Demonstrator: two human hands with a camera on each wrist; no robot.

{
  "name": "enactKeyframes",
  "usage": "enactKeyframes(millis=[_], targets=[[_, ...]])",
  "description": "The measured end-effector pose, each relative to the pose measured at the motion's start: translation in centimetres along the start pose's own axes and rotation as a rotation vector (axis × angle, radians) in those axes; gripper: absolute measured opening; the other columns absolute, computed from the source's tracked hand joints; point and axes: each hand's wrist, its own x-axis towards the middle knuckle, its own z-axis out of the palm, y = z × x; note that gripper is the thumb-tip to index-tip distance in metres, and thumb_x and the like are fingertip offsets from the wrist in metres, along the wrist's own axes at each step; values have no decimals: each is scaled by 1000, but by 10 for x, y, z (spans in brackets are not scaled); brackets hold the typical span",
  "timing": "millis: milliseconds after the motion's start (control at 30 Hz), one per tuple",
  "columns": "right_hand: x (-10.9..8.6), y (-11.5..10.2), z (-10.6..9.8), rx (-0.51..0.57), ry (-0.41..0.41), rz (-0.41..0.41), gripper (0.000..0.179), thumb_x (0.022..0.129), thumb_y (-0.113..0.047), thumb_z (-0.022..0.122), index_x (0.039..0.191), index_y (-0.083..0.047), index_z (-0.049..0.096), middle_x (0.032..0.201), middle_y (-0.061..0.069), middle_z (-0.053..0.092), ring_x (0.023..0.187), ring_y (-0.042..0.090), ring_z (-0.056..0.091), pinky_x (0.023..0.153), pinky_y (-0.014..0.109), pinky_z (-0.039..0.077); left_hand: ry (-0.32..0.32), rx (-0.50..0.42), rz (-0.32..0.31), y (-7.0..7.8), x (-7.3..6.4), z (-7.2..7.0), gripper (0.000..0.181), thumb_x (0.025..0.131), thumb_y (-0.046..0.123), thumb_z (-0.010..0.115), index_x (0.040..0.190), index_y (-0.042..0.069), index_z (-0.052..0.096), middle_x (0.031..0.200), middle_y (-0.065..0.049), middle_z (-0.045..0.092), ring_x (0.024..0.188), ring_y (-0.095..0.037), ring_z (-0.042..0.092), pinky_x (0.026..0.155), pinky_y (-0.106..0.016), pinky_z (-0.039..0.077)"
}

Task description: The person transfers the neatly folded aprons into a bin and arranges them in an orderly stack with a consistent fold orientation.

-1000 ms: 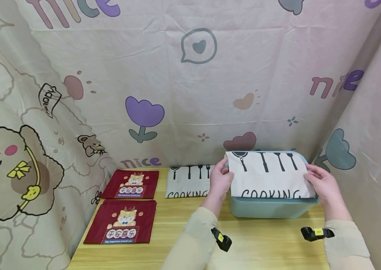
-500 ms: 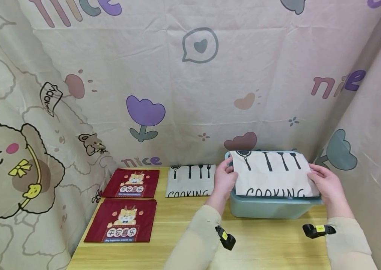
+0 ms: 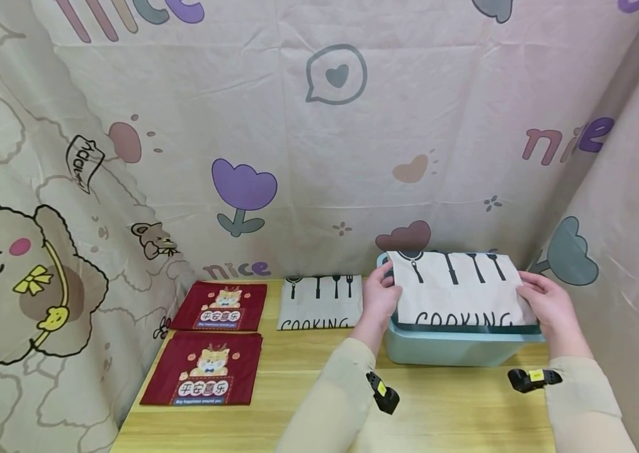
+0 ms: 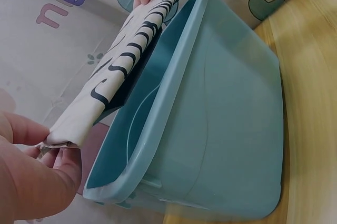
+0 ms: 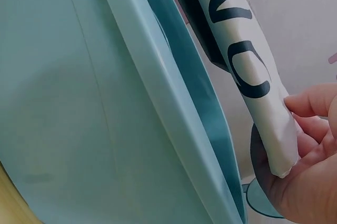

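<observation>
A folded white cloth (image 3: pixel 458 292), printed with black kitchen utensils and the word COOKING, is held above the open top of a light blue plastic bin (image 3: pixel 455 349). My left hand (image 3: pixel 378 299) pinches its left edge between thumb and fingers, while my right hand (image 3: pixel 548 305) pinches the right edge. In the left wrist view the cloth (image 4: pixel 121 61) slants above the bin's rim, apart from it. A dark flat piece (image 4: pixel 126 84) shows right under the cloth; what it is I cannot tell. The bin's inside is mostly hidden by the cloth in the head view.
Left of the bin, a similar white COOKING cloth (image 3: pixel 321 303) lies folded on the wooden table (image 3: pixel 296 390). Two folded dark red cloths with a cartoon animal, a rear one (image 3: pixel 220 306) and a front one (image 3: pixel 201 370), lie further left. Printed curtains (image 3: pixel 330 157) enclose the back and sides.
Both hands have carried the white cloth slightly to the right and upward. More of the bin's front rim now shows beneath it. The cloths on the table have stayed put.
</observation>
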Motion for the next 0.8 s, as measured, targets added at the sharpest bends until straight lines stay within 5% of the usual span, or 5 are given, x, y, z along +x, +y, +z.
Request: enactKeyframes(millis=[300, 800], targets=[[10, 2, -3, -66, -9, -17, 57, 104, -26, 46, 150, 4, 33, 144, 30, 43, 94, 5, 50, 92, 42, 49, -24, -29, -5, -3, 5, 3, 57, 86, -11, 64, 136, 16, 61, 115, -7, 66, 106, -21, 61, 92, -40, 52], [13, 7, -4, -39, -20, -2, 57, 105, -27, 45, 150, 5, 32, 145, 31, 40, 100, 15, 51, 104, 58, 39, -27, 3, -28, -6, 10, 7, 58, 86, -10, 63, 136, 20, 62, 118, -7, 66, 108, -23, 61, 96, -44, 50]])
